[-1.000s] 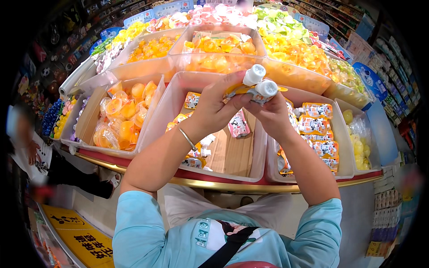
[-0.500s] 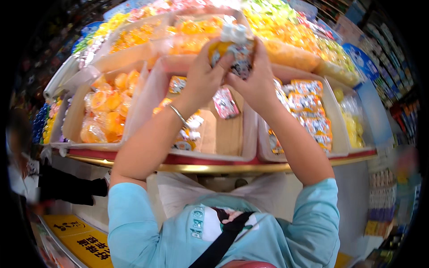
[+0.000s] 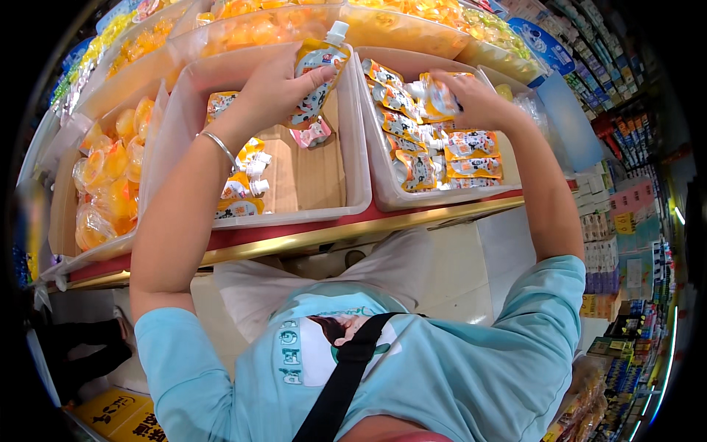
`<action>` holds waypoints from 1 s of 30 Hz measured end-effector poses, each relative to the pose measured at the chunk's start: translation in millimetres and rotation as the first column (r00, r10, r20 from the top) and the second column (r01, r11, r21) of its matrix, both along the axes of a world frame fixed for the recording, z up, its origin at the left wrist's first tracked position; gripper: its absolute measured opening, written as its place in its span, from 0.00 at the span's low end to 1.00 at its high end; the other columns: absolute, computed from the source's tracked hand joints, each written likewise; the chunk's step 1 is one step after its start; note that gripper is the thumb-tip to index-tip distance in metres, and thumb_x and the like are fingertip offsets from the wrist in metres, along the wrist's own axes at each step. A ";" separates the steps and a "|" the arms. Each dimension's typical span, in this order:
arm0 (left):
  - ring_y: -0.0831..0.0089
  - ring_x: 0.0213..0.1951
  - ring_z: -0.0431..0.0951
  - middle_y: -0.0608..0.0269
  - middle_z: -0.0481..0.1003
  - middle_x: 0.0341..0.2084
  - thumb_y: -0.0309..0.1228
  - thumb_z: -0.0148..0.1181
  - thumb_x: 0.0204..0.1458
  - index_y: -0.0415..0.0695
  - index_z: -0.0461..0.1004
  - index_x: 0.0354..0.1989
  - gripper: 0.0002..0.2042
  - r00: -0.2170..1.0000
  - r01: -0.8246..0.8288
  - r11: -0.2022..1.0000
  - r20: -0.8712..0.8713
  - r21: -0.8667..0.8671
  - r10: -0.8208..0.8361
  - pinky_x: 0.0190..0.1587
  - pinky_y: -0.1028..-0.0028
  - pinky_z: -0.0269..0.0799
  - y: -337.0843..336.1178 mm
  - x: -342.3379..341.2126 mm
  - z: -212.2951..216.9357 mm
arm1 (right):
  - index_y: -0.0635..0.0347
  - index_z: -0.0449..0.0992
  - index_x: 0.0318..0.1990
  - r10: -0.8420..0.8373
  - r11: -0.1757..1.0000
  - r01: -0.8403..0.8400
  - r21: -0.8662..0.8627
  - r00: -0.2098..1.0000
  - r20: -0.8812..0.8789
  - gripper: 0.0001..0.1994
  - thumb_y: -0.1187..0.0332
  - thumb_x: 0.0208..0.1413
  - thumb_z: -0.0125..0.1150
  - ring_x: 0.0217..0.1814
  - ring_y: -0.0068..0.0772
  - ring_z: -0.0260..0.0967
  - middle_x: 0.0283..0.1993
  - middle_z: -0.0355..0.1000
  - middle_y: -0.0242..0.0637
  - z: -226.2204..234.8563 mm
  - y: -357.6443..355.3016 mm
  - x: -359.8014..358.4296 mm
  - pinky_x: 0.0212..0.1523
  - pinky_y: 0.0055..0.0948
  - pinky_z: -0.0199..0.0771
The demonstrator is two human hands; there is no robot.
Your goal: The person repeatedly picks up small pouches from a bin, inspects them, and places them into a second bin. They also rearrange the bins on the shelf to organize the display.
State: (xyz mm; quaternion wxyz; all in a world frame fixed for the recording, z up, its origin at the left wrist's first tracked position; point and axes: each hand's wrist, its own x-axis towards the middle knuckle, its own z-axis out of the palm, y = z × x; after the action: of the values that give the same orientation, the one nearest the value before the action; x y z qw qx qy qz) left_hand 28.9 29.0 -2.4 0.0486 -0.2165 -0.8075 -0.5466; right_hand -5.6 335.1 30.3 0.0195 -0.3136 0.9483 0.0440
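Two hands (image 3: pixel 274 94) (image 3: pixel 475 99), one bracelet (image 3: pixel 219 149) — one pink pouch (image 3: pixel 312 135), two bins (image 3: pixel 317 216) (image 3: pixel 449 196) of orange pouches (image 3: pixel 471 144).

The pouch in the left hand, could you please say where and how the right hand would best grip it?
Probably by the white cap, from the upper right: the pouch tilts that way, its cap juts free, and the left hand grips its left side.

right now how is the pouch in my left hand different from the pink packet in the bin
The pouch is mostly orange and light blue; the packet is pink and white. The pouch is held up in the left hand; the packet lies in the bin, partly hidden behind the pouch. Both have printed fronts.
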 end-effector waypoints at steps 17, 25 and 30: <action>0.76 0.31 0.70 0.61 0.71 0.28 0.42 0.53 0.47 0.37 0.63 0.44 0.22 0.998 0.004 0.997 0.069 0.071 -0.009 0.34 0.76 0.66 5.3 11.4 15.7 | 0.52 0.61 0.53 -0.063 0.996 0.072 0.049 0.983 -0.170 0.23 0.61 0.47 0.53 0.59 0.40 0.51 0.55 0.56 0.40 -35.2 34.2 26.5 0.56 0.35 0.50; 0.80 0.34 0.70 0.64 0.70 0.32 0.35 0.59 0.44 0.39 0.64 0.44 0.20 0.987 0.163 0.986 0.014 -0.022 -0.162 0.37 0.78 0.66 -2.6 6.9 12.3 | 0.62 0.62 0.49 0.138 0.637 -0.059 -0.769 0.990 0.038 0.23 0.59 0.48 0.54 0.42 0.31 0.64 0.42 0.65 0.40 6.9 -105.4 37.2 0.40 0.29 0.66; 0.82 0.36 0.69 0.64 0.70 0.33 0.38 0.60 0.43 0.38 0.63 0.43 0.22 0.960 0.225 0.971 0.190 -0.080 -0.207 0.37 0.81 0.66 -7.5 6.9 17.0 | 0.64 0.69 0.38 0.246 0.384 0.411 -0.827 0.817 0.521 0.13 0.63 0.50 0.54 0.35 0.20 0.65 0.33 0.67 0.33 14.5 -114.1 36.7 0.35 0.22 0.68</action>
State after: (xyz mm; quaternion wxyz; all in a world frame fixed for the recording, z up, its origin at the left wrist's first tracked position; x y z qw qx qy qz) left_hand 35.9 21.5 14.7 -0.0958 -0.2550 -0.8066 -0.5246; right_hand 31.1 221.1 44.8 0.1263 -0.2172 0.7719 -0.5839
